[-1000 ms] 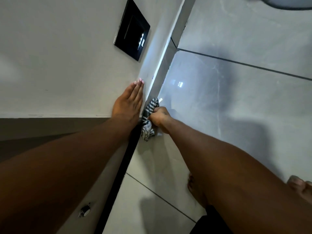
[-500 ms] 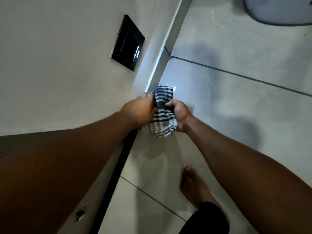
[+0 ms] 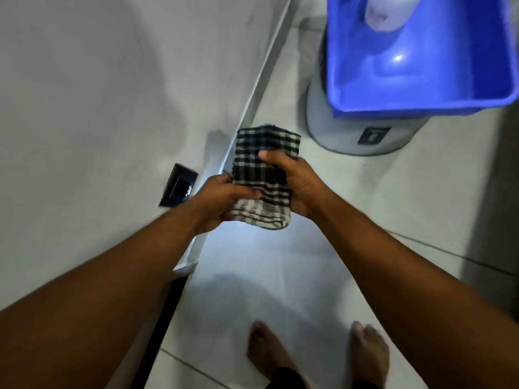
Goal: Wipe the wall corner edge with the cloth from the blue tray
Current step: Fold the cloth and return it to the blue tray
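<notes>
A black-and-white checked cloth [image 3: 262,175], folded into a pad, is held in front of me by both hands, clear of the wall. My left hand [image 3: 222,199] grips its lower left side. My right hand [image 3: 297,183] wraps its right side, thumb pressed on the front. The wall corner edge [image 3: 259,88] runs as a pale strip from behind the cloth toward the top of the view. The blue tray [image 3: 421,99] sits at the upper right, on top of a grey round bin [image 3: 337,133].
A white bottle [image 3: 387,12] stands inside the tray. A black wall plate [image 3: 178,185] sits on the white wall [image 3: 98,94] to the left of my hands. My bare feet [image 3: 317,352] stand on the grey tiled floor below.
My right hand lifted the cloth off the corner edge, my left hand left the wall and took hold of it too. The view swung up, bringing the blue tray into sight.
</notes>
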